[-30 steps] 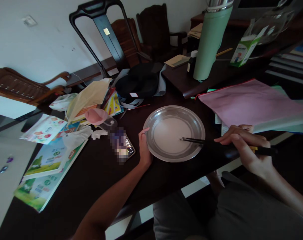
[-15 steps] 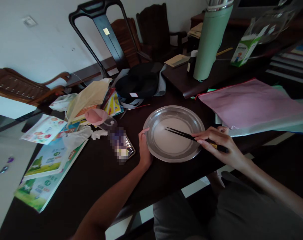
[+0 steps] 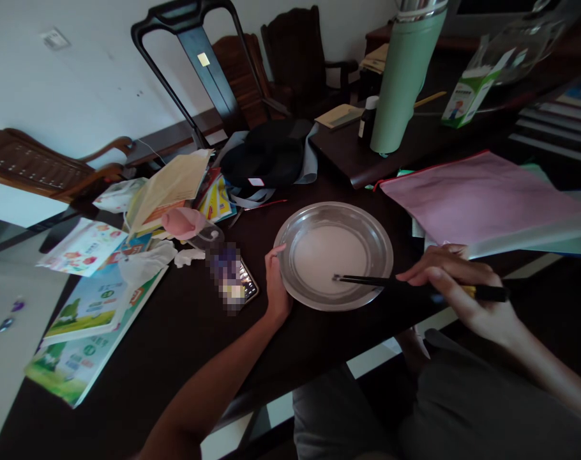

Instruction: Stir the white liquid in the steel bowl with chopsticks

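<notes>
A round metal basin (image 3: pixel 380 230) stands on the dark table and holds a whitish, cloudy liquid (image 3: pixel 326 255). My left hand (image 3: pixel 277 291) grips its left side, with the fingertips over the rim. Closed around a pair of black chopsticks (image 3: pixel 369 280) is my right hand (image 3: pixel 467 291), to the right of the basin. The chopsticks lie nearly level across the right rim, and their silvery tips are at the liquid's lower part. Whether the tips dip under the surface I cannot tell.
A phone (image 3: pixel 249 281) lies left of the basin. Books (image 3: pixel 87 306), papers and a pink object (image 3: pixel 180 223) crowd the left side. Behind stand a black bag (image 3: pixel 266 153) and a green thermos (image 3: pixel 405 83). A pink zip folder (image 3: pixel 482 198) lies at the right.
My right hand has drawn back to the right with the chopsticks, and their tips have moved down and right in the basin. My left hand and the basin have stayed put.
</notes>
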`<control>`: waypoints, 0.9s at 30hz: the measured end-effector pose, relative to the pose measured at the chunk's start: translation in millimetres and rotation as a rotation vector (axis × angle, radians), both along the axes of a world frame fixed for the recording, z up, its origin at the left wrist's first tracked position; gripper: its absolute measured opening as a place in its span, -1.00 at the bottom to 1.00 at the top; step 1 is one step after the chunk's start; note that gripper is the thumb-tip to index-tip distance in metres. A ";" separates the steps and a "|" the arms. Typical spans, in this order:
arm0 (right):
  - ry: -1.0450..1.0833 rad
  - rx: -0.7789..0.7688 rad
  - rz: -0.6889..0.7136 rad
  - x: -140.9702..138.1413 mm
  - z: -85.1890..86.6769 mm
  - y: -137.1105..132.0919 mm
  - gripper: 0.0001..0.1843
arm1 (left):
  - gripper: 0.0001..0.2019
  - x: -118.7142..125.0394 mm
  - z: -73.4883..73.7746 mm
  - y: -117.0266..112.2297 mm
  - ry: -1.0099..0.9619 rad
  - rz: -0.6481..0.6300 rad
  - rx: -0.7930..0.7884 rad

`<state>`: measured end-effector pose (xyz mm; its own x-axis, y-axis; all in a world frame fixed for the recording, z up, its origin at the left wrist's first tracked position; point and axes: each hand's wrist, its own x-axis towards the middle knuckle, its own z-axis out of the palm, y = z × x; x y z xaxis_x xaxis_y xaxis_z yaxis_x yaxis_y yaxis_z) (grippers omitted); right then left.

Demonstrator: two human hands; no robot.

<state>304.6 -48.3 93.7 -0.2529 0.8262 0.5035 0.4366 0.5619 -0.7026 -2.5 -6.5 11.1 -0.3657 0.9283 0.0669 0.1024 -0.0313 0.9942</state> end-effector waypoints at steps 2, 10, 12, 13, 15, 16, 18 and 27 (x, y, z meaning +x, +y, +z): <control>-0.045 -0.012 0.072 -7.8 -2.8 4.4 -0.78 | -0.56 0.2 0.1 -0.2 0.002 -0.007 0.008; -0.172 0.044 -0.003 -19.2 -22.6 21.1 -0.88 | -0.60 0.0 1.8 -0.1 0.029 -0.002 0.001; -0.161 0.061 -0.067 -13.9 -21.0 20.0 -0.85 | -0.61 -0.5 0.7 0.0 0.029 -0.007 0.012; -0.150 0.073 -0.102 -10.7 -19.0 18.5 -0.83 | -0.62 -0.7 0.0 0.1 0.030 -0.012 0.011; -0.116 0.090 -0.155 -4.0 -13.8 14.2 -0.77 | -0.64 -0.9 -1.8 0.4 0.035 -0.014 0.004; -0.094 0.089 -0.168 -0.9 -11.2 11.6 -0.74 | -0.64 -1.0 -2.7 0.5 0.034 -0.012 0.002; -0.040 0.070 -0.173 4.2 -7.0 6.1 -0.69 | -0.63 -1.0 -4.3 0.7 0.024 -0.005 0.006; 0.007 0.005 0.025 -4.3 -5.3 5.0 -0.71 | -0.54 -2.2 -3.4 -1.2 0.047 -0.030 0.026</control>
